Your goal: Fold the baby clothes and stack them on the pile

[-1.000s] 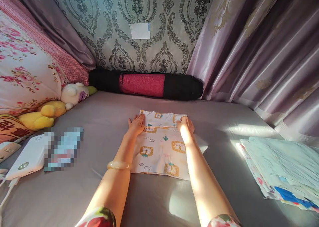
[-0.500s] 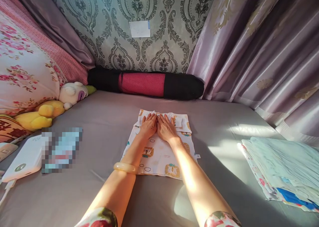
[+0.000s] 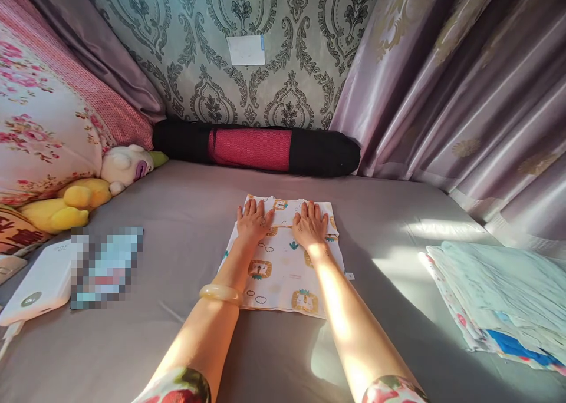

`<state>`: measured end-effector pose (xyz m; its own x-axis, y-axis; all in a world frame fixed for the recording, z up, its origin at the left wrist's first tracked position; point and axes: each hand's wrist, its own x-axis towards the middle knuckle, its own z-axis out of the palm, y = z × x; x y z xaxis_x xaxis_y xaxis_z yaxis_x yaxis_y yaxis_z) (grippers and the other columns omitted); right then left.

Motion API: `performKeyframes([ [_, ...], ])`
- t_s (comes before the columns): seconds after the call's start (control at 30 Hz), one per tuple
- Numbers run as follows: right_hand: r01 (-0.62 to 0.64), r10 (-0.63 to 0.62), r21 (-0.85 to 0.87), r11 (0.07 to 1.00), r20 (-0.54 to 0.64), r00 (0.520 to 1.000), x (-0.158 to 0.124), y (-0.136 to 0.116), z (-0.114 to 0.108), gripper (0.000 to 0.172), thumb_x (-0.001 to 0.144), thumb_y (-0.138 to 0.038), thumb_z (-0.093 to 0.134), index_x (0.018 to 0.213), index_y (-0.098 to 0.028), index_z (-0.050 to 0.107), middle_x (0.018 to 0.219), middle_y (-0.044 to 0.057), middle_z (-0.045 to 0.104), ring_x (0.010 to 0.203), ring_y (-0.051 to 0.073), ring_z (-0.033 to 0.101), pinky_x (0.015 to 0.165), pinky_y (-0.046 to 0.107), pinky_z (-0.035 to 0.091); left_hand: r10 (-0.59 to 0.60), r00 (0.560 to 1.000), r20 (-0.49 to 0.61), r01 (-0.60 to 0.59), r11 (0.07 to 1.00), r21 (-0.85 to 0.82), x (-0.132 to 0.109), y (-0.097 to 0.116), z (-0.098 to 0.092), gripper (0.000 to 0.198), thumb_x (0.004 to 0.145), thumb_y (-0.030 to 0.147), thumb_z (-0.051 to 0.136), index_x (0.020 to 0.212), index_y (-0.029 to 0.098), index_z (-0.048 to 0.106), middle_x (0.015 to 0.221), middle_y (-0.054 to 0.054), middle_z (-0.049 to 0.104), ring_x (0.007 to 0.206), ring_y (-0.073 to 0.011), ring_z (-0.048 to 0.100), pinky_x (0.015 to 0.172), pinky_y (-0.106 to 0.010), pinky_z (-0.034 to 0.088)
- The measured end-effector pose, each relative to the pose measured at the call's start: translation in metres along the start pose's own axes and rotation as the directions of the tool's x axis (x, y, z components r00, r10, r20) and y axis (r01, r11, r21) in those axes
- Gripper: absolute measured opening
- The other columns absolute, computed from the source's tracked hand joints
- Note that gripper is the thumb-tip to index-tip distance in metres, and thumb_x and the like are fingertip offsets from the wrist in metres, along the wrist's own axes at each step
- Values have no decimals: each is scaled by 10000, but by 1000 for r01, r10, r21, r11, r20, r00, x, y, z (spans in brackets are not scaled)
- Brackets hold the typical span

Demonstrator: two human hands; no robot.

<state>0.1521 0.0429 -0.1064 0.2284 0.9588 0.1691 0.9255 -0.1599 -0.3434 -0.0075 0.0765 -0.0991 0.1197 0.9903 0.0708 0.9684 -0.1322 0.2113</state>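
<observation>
A white cloth garment (image 3: pixel 278 273) printed with lions and clouds lies flat in the middle of the bed, its far edge folded over toward me. My left hand (image 3: pixel 254 219) rests palm down on the left part of that folded strip, fingers spread. On the strip's right part lies my right hand (image 3: pixel 310 221), also flat with its fingers apart. Between the hands the printed fabric shows. A small white tag sticks out at the garment's right side. A pale bangle (image 3: pixel 220 293) circles my left forearm.
Folded clothes (image 3: pixel 504 291) are stacked on the right. At left lie a white power bank (image 3: pixel 46 282) with a cable and a blurred flat item (image 3: pixel 110 267). Plush toys (image 3: pixel 79 200) lean by a floral cushion (image 3: pixel 39 126). A black and red roll bag (image 3: pixel 250 148) lies along the wall.
My hands have moved apart from the middle of the folded strip, the left one leftward and the right one rightward. More of the strip shows between them, looking flatter.
</observation>
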Motion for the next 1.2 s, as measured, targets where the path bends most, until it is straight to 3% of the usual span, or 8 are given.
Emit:
performKeyframes([
  [0.23, -9, 9, -28, 1000, -4, 1000, -1, -1, -5, 523, 1004, -284, 340, 1502, -143, 419, 1595, 173, 304, 1484, 336, 209, 1174, 626, 98, 8, 1000, 10, -7, 1000, -6, -1, 2, -4, 644, 1013, 492, 238, 1521, 124, 382, 1595, -201, 315, 1504, -323, 234, 1201, -587, 144],
  [0.4, 190, -190, -27, 981, 17, 982, -2, -14, -12, 496, 1020, -289, 329, 1502, -233, 432, 1617, 82, 286, 1513, 276, 137, 1196, 593, 5, 164, 978, -129, -167, 986, -13, -4, 11, -6, 554, 1025, 401, 229, 1505, 200, 417, 1593, -122, 358, 1516, -283, 207, 1220, -573, 34],
  [0.5, 263, -263, 0, 965, 83, 961, -5, -19, -9, 493, 1025, -286, 317, 1496, -221, 446, 1598, 79, 330, 1503, 279, 181, 1203, 574, 23, 220, 975, -17, -221, 974, -49, -5, 14, -4, 533, 1022, 367, 251, 1508, 222, 415, 1597, -103, 355, 1509, -285, 232, 1219, -572, 81],
  [0.63, 251, -249, 1, 968, 107, 962, -9, -20, -5, 497, 1032, -290, 301, 1506, -218, 433, 1583, 79, 359, 1484, 287, 240, 1206, 555, 58, 206, 973, 103, -201, 978, -61, -4, 14, -3, 549, 1024, 374, 250, 1536, 211, 361, 1621, -105, 298, 1509, -305, 224, 1197, -585, 162],
  [0.83, 239, -232, -58, 969, 110, 966, -7, -19, -11, 499, 1043, -309, 279, 1515, -224, 416, 1587, 58, 355, 1482, 263, 248, 1209, 544, 95, 213, 975, 57, -211, 977, -30, -3, 11, -2, 548, 1030, 394, 236, 1529, 214, 371, 1613, -93, 321, 1505, -279, 244, 1207, -554, 179],
  [0.97, 88, -87, -113, 990, 15, 996, -3, -13, -13, 521, 1050, -338, 234, 1530, -203, 387, 1613, 79, 292, 1498, 276, 197, 1190, 604, 98, 112, 993, -49, -111, 994, 16, -2, 8, -3, 564, 1034, 407, 192, 1512, 195, 401, 1588, -120, 367, 1499, -272, 262, 1215, -561, 154],
  [1.07, 28, -23, -132, 991, 39, 999, -1, -8, -9, 536, 1047, -357, 227, 1532, -192, 383, 1618, 87, 276, 1496, 299, 195, 1166, 636, 156, 41, 999, 10, -41, 999, 27, -1, 5, -5, 581, 1031, 415, 186, 1515, 173, 396, 1594, -142, 348, 1499, -307, 253, 1199, -590, 179],
  [1.2, 23, -14, -146, 989, 60, 998, -2, -6, -6, 544, 1044, -363, 216, 1535, -197, 381, 1624, 81, 260, 1494, 301, 197, 1160, 640, 174, 32, 998, 54, -34, 999, 36, -2, 5, -6, 593, 1029, 424, 185, 1525, 165, 380, 1605, -151, 323, 1502, -315, 243, 1197, -590, 186],
])
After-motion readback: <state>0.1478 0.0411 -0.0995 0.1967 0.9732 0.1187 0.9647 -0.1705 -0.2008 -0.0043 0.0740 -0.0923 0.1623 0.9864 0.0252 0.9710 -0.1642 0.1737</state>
